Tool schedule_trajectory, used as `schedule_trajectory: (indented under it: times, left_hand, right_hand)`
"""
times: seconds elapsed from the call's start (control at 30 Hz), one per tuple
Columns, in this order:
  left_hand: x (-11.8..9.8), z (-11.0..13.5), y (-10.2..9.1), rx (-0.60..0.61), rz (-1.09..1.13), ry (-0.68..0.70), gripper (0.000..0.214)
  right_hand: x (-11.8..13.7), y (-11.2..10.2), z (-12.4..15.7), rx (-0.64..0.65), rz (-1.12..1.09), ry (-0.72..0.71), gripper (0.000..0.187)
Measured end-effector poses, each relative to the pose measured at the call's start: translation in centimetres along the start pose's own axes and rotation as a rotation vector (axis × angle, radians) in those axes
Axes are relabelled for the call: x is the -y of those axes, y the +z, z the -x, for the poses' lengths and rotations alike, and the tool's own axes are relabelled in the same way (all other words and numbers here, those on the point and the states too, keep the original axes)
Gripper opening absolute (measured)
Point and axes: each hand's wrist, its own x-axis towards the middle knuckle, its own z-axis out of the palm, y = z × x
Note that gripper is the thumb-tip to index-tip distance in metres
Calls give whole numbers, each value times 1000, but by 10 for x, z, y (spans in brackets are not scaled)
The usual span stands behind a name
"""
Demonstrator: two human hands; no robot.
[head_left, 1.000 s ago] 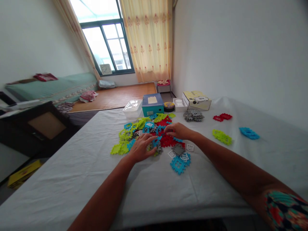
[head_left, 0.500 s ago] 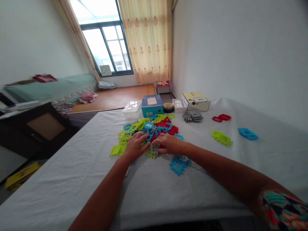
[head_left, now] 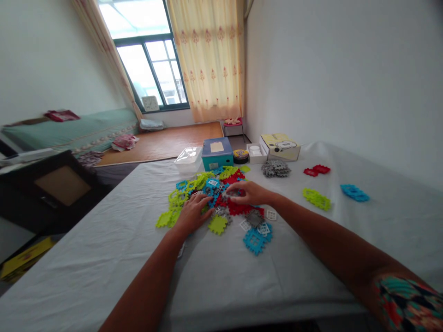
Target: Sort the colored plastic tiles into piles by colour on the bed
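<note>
A heap of flat, notched plastic building tiles in several colours lies on the cloth, with lime tiles (head_left: 175, 198) on its left side and red tiles (head_left: 238, 208) on its right. My left hand (head_left: 194, 211) rests on the heap's near left part, fingers apart, beside a blue tile (head_left: 212, 190). Over the red tiles, my right hand (head_left: 252, 192) has thumb and fingers closed around a grey tile (head_left: 232, 193), partly hidden by the fingers. Nearer me lie a lime tile (head_left: 218, 224), a blue tile (head_left: 255, 240) and a small white lattice piece (head_left: 272, 215).
A pile of grey tiles (head_left: 276, 168) sits back right, with separate red (head_left: 316, 170), lime (head_left: 316, 199) and blue (head_left: 355, 192) groups further right. Behind the heap stand a clear plastic box (head_left: 188, 159), a blue-green box (head_left: 217, 154), a round tin (head_left: 241, 157) and a yellow box (head_left: 280, 146).
My right hand has moved slightly up and away, and a grey tile now shows at its fingers. Red and grey tiles near it are shifted and uncovered. My left hand stays about where it was.
</note>
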Motion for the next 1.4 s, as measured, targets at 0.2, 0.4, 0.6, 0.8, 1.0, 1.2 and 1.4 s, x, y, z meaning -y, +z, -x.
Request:
schedule_trajectory:
  times: [0.2, 0.4, 0.6, 0.8, 1.0, 1.2, 1.4]
  left_hand:
    - [-1, -1, -1, -3, -5, -7, 33]
    - [-1, -1, 0, 4, -11, -21, 34]
    - [-1, -1, 1, 57, -7, -61, 36]
    - [1, 1, 0, 81, -5, -60, 37]
    - [2, 1, 0, 81, -3, -54, 37]
    - [3, 0, 0, 80, -7, -57, 37]
    - [3, 1, 0, 68, -6, -39, 34]
  right_hand:
    - [-103, -53, 14, -445, 377, 437, 24]
    - [-140, -64, 31, -628, 590, 518, 30]
    - [-96, -65, 21, -138, 141, 347, 29]
    - [-16, -49, 14, 654, -34, 94, 54]
    - [8, -30, 17, 688, 268, 31, 59]
    - [6, -36, 19, 588, 169, 54, 53]
    - [-54, -59, 20, 89, -75, 298, 44]
